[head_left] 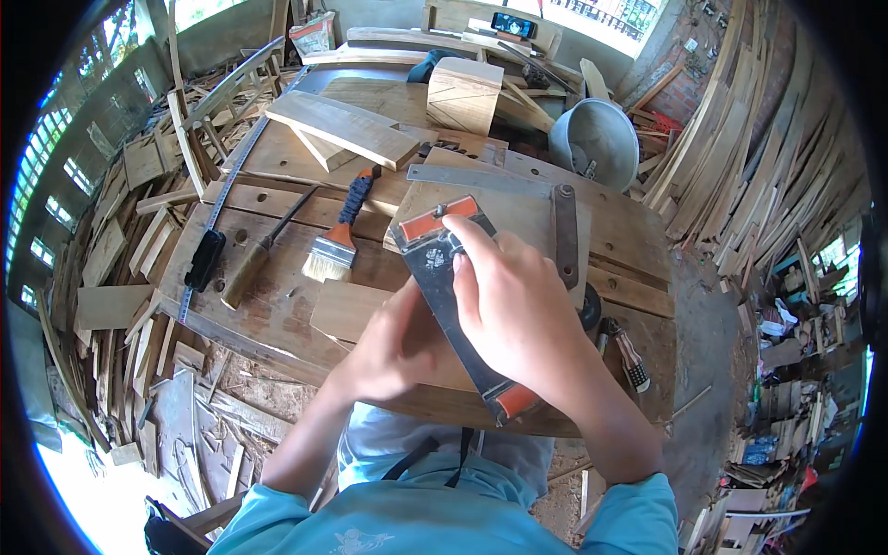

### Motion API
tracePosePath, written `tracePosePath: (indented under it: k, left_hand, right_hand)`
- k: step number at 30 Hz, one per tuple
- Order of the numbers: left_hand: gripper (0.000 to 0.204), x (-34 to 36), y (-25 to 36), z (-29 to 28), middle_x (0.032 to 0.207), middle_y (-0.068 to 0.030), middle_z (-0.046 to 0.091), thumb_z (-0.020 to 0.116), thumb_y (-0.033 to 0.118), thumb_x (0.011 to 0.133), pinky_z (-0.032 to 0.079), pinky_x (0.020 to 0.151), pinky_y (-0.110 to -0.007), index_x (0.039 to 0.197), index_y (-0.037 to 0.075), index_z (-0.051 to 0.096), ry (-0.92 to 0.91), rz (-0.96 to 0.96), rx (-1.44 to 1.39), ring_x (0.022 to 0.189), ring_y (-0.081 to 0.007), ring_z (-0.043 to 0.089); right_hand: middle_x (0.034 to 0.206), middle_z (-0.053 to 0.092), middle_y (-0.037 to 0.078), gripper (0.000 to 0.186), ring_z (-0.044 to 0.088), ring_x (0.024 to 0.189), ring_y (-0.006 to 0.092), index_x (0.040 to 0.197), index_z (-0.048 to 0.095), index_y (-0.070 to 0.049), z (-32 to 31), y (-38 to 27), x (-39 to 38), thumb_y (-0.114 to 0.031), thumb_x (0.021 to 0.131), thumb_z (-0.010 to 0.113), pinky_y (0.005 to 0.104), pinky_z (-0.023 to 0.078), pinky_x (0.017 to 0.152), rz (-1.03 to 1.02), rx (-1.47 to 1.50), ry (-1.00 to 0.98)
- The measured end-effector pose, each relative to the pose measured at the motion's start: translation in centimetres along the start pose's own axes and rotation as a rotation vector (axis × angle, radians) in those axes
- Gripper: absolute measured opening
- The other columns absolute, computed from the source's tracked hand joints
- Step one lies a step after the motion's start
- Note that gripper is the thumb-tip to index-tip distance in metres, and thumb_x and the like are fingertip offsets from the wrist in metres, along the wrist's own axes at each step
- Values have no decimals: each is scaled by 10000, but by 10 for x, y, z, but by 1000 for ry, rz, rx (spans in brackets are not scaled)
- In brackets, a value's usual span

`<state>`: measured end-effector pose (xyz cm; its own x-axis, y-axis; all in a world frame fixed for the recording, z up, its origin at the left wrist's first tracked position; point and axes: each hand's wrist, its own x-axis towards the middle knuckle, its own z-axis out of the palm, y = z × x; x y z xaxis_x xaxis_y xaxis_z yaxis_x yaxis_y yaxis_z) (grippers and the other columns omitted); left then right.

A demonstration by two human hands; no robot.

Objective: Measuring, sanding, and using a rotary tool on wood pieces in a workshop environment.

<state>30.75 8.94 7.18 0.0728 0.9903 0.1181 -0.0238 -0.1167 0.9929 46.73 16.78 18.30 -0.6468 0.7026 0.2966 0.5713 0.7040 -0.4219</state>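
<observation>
A long black plate with orange ends and small metal fittings, apparently a hand sander point(444, 287), slants over the bench's near edge. My right hand point(518, 305) lies across it, thumb and index finger closed at the fitting on its far end. Against its left edge, my left hand point(393, 338) has curled fingers, partly hidden behind the plate. Under the far end is a flat board point(481, 199) carrying a metal straightedge point(481, 178) and a dark metal bar point(564, 236). A smaller wood block point(350, 310) lies beside my left hand.
The wooden workbench point(213, 319) also bears a paintbrush point(333, 250), a wooden-handled tool point(245, 277), a black case point(205, 259) and a utility knife point(629, 356). Farther back are planks point(342, 128), a curved wood block point(465, 95) and a grey bucket point(597, 143). Scrap wood point(120, 250) surrounds the bench.
</observation>
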Motion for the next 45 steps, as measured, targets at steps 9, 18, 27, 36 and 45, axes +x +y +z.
tracePosePath:
  k: [9,18,27,36,45]
  left_hand:
    - [1551,-25,2,66,1684,-295,67,946,626,518,57,1184,-765,1662,92,46,19,-112,888,1585,-487,-22]
    - [1249,-27,-16,97,1620,-307,180,816,643,735,79,1187,-747,1618,27,183,50,0,905,1541,-502,122]
    - [1063,-18,-13,103,1638,-229,304,805,517,722,-4,1221,-676,1595,98,370,217,-15,697,1561,-434,176]
    - [1192,-19,-7,96,1679,-303,101,780,594,780,73,1202,-722,1649,65,159,53,-90,826,1583,-485,9]
    - [1223,-23,-16,98,1660,-303,122,797,600,752,88,1219,-700,1640,53,157,51,-28,911,1570,-489,62]
  right_hand:
    - [899,629,245,366,651,786,440,1359,600,-13,-22,-2,-37,-67,998,569,518,508,714,13,90,-23]
    - [895,644,275,337,645,817,478,1325,587,26,1,6,4,-77,1006,548,534,513,747,33,52,-20]
    - [1037,660,281,346,660,917,477,1337,572,38,-25,-4,-44,-63,1007,538,556,502,807,81,95,-53]
    - [933,656,294,345,649,830,476,1329,567,30,-5,9,-14,-71,999,548,534,507,744,20,23,52]
    - [874,651,304,346,652,865,487,1327,571,36,-2,7,0,-99,1011,535,547,509,787,72,19,75]
